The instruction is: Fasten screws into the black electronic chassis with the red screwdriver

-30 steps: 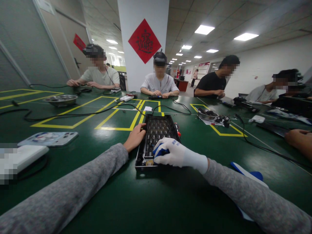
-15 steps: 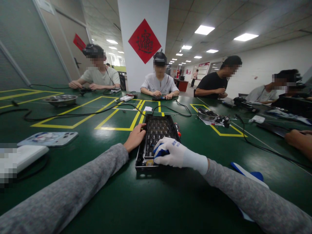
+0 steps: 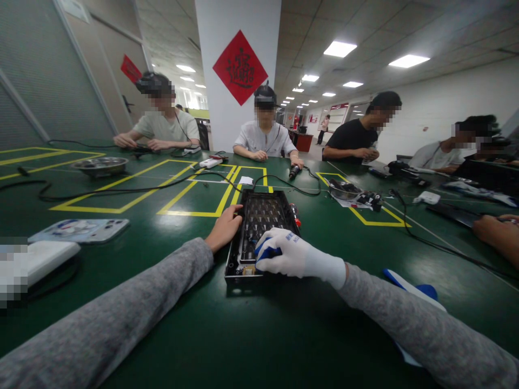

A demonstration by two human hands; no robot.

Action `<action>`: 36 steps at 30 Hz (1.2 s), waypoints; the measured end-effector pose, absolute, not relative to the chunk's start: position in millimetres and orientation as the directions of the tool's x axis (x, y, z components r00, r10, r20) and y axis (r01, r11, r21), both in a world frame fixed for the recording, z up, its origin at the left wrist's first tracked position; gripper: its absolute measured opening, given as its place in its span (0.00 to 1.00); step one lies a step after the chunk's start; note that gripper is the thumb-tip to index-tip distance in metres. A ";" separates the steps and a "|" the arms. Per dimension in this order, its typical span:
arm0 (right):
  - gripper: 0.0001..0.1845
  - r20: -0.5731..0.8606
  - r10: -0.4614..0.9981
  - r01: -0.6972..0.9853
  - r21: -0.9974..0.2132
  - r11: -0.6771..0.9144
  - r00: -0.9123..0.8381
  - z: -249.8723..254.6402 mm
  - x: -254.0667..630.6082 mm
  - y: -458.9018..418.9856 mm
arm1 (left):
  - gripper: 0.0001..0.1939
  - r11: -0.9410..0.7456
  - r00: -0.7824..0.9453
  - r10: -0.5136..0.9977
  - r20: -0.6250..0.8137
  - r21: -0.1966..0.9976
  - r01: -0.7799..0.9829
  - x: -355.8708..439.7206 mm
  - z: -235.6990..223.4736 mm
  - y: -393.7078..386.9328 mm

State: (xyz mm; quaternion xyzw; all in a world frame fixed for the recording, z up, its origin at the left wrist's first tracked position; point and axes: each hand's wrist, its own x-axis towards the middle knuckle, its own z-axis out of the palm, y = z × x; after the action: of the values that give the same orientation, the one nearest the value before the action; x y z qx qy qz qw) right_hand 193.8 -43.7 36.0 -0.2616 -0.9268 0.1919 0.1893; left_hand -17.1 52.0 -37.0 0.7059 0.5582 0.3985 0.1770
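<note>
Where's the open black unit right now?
Head view, centre of the green table: the unit sits between the bare left hand at its left edge and the gloved right hand over its near end.

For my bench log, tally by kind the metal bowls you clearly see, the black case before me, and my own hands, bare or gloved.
Metal bowls: 2
Black case: 1
Bare left hand: 1
Gloved right hand: 1
Total: 5
</note>
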 end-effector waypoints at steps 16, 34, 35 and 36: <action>0.12 0.232 0.569 0.418 -0.476 0.774 -0.789 36.1 195.9 -43.3 | 0.25 -0.316 0.058 0.929 0.366 0.701 0.639 -16.8 -37.8 52.6; 0.12 0.251 0.561 0.402 -0.480 0.780 -0.789 36.6 196.7 -43.8 | 0.25 -0.315 0.064 0.930 0.363 0.694 0.647 -16.5 -38.9 52.3; 0.12 0.248 0.560 0.401 -0.483 0.779 -0.791 36.3 196.8 -43.6 | 0.25 -0.318 0.066 0.929 0.363 0.694 0.646 -16.5 -38.7 52.2; 0.12 0.244 0.560 0.403 -0.480 0.779 -0.792 36.1 196.9 -43.5 | 0.25 -0.318 0.066 0.929 0.364 0.695 0.645 -16.5 -38.3 52.0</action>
State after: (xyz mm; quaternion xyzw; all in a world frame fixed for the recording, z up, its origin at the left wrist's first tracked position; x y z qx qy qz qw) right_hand 196.9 -43.5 36.1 -0.2606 -0.9237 0.2063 0.1903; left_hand -16.5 52.0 -38.3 0.7078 0.5561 0.3975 0.1785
